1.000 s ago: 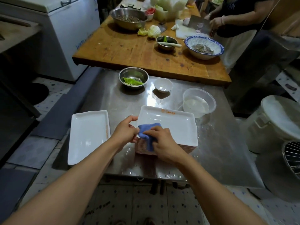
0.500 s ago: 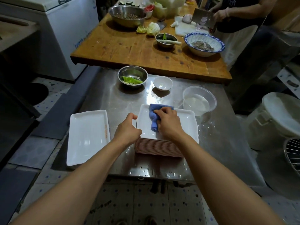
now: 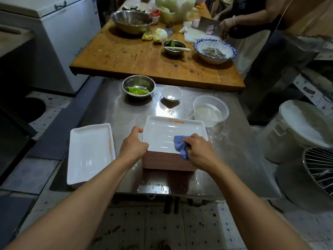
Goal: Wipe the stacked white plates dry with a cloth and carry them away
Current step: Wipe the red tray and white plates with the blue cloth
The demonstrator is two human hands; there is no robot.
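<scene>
A single white plate (image 3: pixel 91 152) is lying at the left edge of the steel table (image 3: pixel 234 159), well apart from the bowls. Just to its right, the left hand (image 3: pixel 134 143) is gripping the left rim of the top plate (image 3: pixel 167 134), fingers curled over the edge, thumb on top. That plate is sitting on the stack of white plates (image 3: pixel 165 162) — pinkish edges showing along the near side — near the table's front edge. The right hand (image 3: pixel 199 150) is pressing a bunched blue cloth (image 3: pixel 182 146) onto the top plate's near right corner, fingers curled round the cloth. Water droplets (image 3: pixel 158 186) are dotting the steel in front of the stack. Behind it are standing a steel bowl (image 3: pixel 138 86) holding green vegetable pieces, a small white bowl (image 3: pixel 171 93) and a clear plastic tub (image 3: pixel 210 110) containing liquid. Farther back, at the wooden table (image 3: pixel 126 55), a second person (image 3: pixel 252 18) is chopping with a cleaver (image 3: pixel 210 25).
</scene>
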